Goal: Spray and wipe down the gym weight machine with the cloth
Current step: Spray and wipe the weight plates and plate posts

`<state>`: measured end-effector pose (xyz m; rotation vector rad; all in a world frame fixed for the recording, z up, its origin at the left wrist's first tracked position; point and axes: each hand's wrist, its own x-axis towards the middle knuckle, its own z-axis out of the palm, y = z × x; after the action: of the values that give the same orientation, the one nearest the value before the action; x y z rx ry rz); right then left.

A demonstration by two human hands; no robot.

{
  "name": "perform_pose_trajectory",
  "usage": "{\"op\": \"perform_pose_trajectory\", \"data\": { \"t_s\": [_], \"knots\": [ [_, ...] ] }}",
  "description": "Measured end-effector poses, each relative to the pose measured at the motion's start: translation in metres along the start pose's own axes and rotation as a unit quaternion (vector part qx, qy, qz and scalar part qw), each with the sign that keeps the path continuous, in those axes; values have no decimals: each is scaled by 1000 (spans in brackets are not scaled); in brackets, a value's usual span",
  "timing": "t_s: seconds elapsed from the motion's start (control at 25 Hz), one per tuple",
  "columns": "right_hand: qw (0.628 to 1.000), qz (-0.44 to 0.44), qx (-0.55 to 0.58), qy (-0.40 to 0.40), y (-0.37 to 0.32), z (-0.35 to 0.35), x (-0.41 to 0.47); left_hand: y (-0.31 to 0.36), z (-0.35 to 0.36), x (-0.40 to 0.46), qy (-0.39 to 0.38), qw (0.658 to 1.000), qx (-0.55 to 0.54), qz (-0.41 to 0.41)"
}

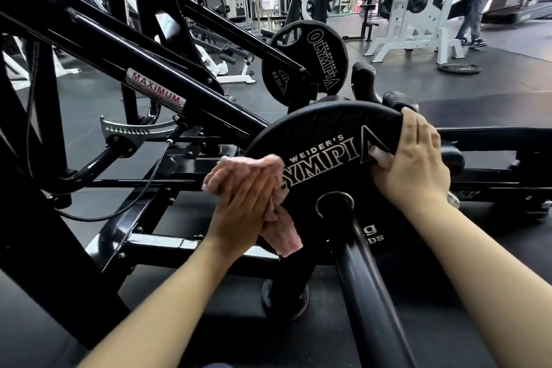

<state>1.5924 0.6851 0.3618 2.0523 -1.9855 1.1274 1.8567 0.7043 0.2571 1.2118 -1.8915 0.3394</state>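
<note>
A black Olympia weight plate sits on a thick black peg of the black weight machine. My left hand lies flat with straight fingers on a pink cloth and presses it against the plate's left face. One end of the cloth hangs down below my palm. My right hand curls over the plate's right rim and grips it. A small white thing shows under its fingers; I cannot tell what it is. No spray bottle is in view.
A second Olympia plate hangs on the machine just behind. The frame's slanted bars with a MAXIMUM label fill the left. A white rack and a standing person are at the far right, on dark rubber floor.
</note>
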Motion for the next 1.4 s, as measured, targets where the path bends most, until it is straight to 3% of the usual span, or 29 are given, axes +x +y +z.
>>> {"op": "perform_pose_trajectory", "data": {
  "t_s": [0.04,0.12,0.16,0.2,0.28,0.36,0.4,0.48,0.52,0.56,0.6,0.68,0.72,0.92,1.12,1.4],
  "knots": [
    [1000,1,-2,-2,0,0,-1,0,8,-7,42,997,56,-16],
    [1000,0,-3,-2,2,0,-1,22,15,-19,55,972,-75,-215],
    [1000,-1,-2,0,2,-1,-1,31,13,-23,15,878,-272,-393],
    [1000,1,-2,-1,1,-1,0,39,8,-30,26,792,-419,-444],
    [1000,7,1,-5,0,0,0,45,-6,-31,117,635,-572,-506],
    [1000,14,7,-2,-1,1,0,27,-19,-16,218,603,-619,-454],
    [1000,18,12,1,-1,2,0,26,-29,8,226,620,-639,-397],
    [1000,24,20,2,1,2,-1,32,-48,73,156,834,-471,-240],
    [999,25,23,3,2,3,-1,41,-50,108,97,918,-345,-170],
    [999,25,25,6,2,4,-1,52,-48,138,25,964,-231,-127],
    [999,24,26,9,2,4,-1,69,-46,166,-68,983,-135,-108],
    [999,29,30,11,3,6,-1,97,-38,202,-233,970,44,-56],
    [999,38,37,8,5,7,-1,108,-35,210,-291,953,80,-32],
    [997,56,57,2,16,5,-3,108,-41,224,-428,900,-29,-72],
    [998,48,45,-13,20,3,2,85,-50,207,-380,896,-136,-185],
    [997,51,45,-24,20,2,2,45,-60,161,-270,844,-361,-292]
  ]
}}
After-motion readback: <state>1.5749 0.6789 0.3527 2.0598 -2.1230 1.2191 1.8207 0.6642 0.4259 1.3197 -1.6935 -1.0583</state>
